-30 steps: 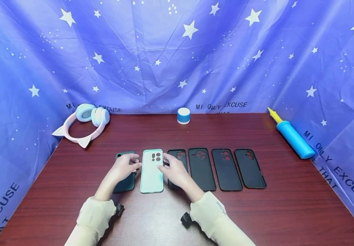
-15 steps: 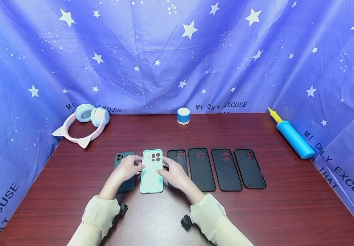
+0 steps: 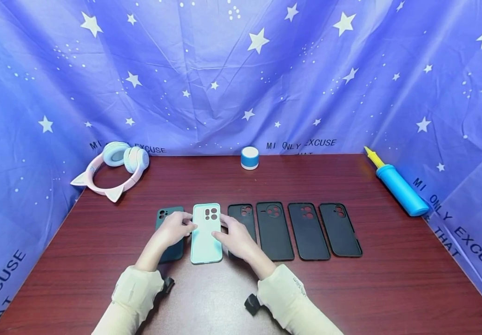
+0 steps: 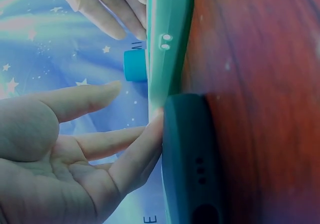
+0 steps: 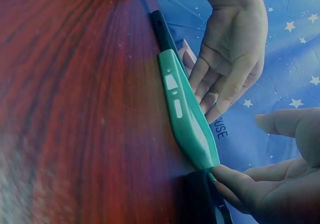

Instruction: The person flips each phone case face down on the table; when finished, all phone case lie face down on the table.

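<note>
A mint-green phone case point(image 3: 206, 244) lies hollow side up, between my two hands in the head view. My left hand point(image 3: 175, 230) reaches over a dark green phone case point(image 3: 174, 251), its fingertips at the mint case's left edge. On the other side, the fingertips of my right hand point(image 3: 237, 236) meet the right edge, above a black phone case point(image 3: 241, 210) that the hand partly covers. Both wrist views show relaxed fingers and thumbs held off the case. Side cutouts show on the mint case point(image 5: 184, 114) in the right wrist view.
Further right in the row lie more black phone cases point(image 3: 275, 235). Cat-ear headphones point(image 3: 115, 193) stand back left, a small blue-and-white cylinder point(image 3: 250, 159) at the back middle. A blue pump point(image 3: 401, 190) with a yellow nozzle lies at the right edge, before a starry curtain.
My left hand has moved right to the mint case's edge, uncovering more of the dark green case. The mint case has shifted slightly left, and my right hand has moved slightly left with it.
</note>
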The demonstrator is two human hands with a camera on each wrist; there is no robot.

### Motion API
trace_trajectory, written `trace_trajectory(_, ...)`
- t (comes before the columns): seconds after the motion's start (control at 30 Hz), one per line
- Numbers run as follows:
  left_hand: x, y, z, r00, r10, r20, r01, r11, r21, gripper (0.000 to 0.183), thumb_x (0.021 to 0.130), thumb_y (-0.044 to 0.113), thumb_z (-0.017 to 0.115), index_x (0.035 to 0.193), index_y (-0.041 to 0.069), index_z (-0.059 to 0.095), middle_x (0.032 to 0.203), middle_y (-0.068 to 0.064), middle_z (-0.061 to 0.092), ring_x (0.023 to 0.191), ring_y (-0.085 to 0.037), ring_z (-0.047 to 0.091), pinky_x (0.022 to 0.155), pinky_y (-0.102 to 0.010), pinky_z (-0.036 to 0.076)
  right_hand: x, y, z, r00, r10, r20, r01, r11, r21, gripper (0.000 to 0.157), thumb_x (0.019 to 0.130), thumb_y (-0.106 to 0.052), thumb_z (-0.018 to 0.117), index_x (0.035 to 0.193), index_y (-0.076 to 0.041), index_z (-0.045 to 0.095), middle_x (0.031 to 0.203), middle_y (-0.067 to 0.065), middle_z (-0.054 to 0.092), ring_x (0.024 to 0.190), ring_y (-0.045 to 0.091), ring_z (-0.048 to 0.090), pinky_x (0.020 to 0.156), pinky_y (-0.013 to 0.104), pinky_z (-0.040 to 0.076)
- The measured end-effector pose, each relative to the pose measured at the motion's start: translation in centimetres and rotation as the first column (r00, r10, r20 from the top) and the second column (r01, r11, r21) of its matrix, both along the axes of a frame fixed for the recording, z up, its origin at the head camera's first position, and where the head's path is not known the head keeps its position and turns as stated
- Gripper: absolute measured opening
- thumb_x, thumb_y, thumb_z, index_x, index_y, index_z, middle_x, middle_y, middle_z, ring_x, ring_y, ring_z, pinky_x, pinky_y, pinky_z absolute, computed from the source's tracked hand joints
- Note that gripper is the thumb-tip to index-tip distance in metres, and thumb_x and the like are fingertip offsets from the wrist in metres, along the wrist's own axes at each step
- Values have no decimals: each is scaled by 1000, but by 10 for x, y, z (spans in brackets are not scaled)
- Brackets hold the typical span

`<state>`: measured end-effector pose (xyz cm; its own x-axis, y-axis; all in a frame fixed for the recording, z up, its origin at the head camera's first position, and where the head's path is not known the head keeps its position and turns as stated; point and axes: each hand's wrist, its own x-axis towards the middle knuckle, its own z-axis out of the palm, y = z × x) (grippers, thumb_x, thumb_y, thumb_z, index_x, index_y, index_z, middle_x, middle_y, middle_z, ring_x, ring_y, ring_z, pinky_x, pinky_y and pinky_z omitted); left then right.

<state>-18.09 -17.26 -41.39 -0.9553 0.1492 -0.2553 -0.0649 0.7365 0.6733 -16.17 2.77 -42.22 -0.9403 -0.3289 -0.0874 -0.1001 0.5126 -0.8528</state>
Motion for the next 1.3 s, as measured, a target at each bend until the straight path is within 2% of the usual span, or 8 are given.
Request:
trace_trajectory(0.17, 0, 0, 0, 1000, -3, 9, 2, 1000, 10, 49, 93, 14, 61, 132, -15, 50, 103, -16, 68, 76, -16, 68, 79, -37, 54, 0, -1, -1, 1000, 1, -6, -1, 1000, 8, 59, 94, -20, 60, 144, 4, 40, 139, 21, 53, 129, 31, 53, 107, 44, 44)
trace_trajectory(0.43, 1, 1, 0, 999, 22, -23, -22, 1000, 11, 43, 92, 13, 62, 128, -10, 55, 109, -20, 66, 90, -24, 68, 79, -37, 56, -1, -1, -1, 1000, -4, 0, 4, 1000, 5, 59, 95, -22, 59, 144, 4, 39, 140, 21, 52, 130, 32, 52, 108, 45, 43)
trace_trajectory(0.57, 0, 2, 0, 999, 43, 0, -43, 998, 47, 44, 93, 11, 61, 129, -12, 53, 114, -24, 64, 85, -25, 71, 80, -37, 58, -1, -1, -2, 1000, -4, 7, 4, 1000, 4, 60, 95, -23, 59, 145, 3, 39, 141, 21, 51, 131, 32, 51, 109, 45, 42)
trace_trajectory(0.87, 1, 1, 2, 997, 72, -4, -72, 994, 88, 45, 93, 10, 61, 129, -14, 51, 98, -16, 64, 78, -19, 69, 75, -35, 58, 0, -2, -3, 1000, 1, 12, -1, 1000, 3, 59, 95, -23, 59, 145, 2, 40, 141, 19, 52, 132, 30, 50, 110, 45, 41)
trace_trajectory(1.17, 0, -1, 2, 997, 81, -9, -79, 987, 141, 49, 92, 6, 60, 133, -16, 46, 98, -17, 65, 72, -15, 69, 72, -31, 58, 3, -7, -2, 999, 37, -40, -35, 998, 43, 57, 95, -21, 60, 144, 2, 41, 143, 20, 47, 119, 30, 62, 99, 38, 51)
trace_trajectory(1.3, 0, -1, 2, 996, 88, -17, -84, 983, 165, 49, 91, 7, 61, 133, -15, 47, 98, -16, 64, 77, -16, 68, 71, -30, 59, 4, -8, -3, 997, 48, -53, -45, 997, 58, 56, 94, -22, 60, 142, 1, 44, 141, 20, 50, 120, 31, 61, 101, 41, 50)
